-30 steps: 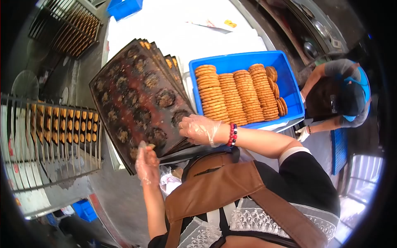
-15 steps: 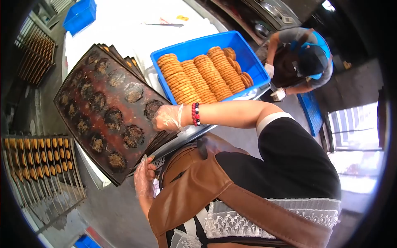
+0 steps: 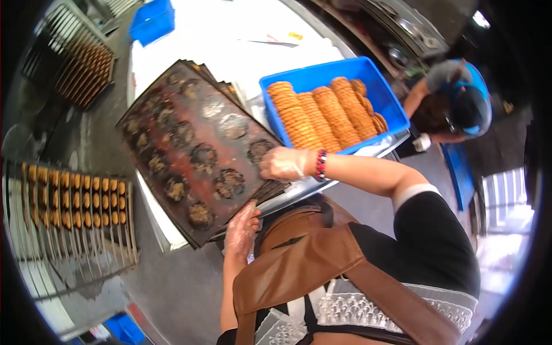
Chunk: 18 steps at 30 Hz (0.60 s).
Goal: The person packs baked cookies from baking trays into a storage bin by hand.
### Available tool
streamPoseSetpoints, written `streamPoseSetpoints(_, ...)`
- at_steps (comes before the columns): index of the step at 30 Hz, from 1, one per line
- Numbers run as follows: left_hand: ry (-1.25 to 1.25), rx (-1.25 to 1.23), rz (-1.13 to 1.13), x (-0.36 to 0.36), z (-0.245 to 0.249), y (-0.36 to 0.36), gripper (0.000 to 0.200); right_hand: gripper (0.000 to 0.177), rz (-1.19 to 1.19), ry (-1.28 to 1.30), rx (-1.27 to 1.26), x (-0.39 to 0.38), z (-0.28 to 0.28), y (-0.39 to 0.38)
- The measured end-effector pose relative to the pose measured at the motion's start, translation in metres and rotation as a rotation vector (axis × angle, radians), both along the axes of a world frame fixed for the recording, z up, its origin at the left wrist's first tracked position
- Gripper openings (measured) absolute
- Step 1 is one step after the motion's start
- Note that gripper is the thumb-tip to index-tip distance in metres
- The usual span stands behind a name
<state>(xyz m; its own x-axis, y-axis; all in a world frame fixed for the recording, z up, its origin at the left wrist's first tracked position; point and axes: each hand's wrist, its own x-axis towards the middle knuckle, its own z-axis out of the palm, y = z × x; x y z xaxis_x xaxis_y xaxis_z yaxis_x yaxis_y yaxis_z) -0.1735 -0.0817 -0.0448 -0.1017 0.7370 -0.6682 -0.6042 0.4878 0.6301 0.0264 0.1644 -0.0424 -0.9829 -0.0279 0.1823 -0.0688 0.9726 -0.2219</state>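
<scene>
A dark, scorched baking tray with round burnt rings lies on top of a stack of similar trays at the table's edge. My right hand, in a clear plastic glove and below a beaded bracelet, is closed on the tray's right edge. At the near edge, my gloved left hand has its fingers curled at the tray's rim. Just beyond my right hand stands a blue plastic bin, holding rows of stacked round golden cookies.
The white table carries a smaller blue bin at its far left. Racks of cookie trays stand left, one near and one farther. A co-worker bends over at the right. A blue crate lies on the floor.
The view has shifted, so the table and bins appear farther right. My left hand has come up to the tray's near edge. My right hand stays at the tray's right edge.
</scene>
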Motion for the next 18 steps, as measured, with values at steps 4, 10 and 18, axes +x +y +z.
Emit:
streamPoseSetpoints(4,-0.005,-0.024,0.036,-0.002,-0.008,0.002,0.041,0.02,-0.093,-0.035,0.051,0.005,0.01,-0.011)
streamPoseSetpoints(10,0.101,0.006,-0.02,0.003,-0.008,0.004,0.041,0.02,0.016,0.108,-0.031,-0.009,-0.003,-0.018)
streamPoseSetpoints(18,-0.242,0.226,0.204,-0.012,0.003,-0.017,0.065,0.019,-0.038,0.226,-0.024,-0.026,0.024,-0.043)
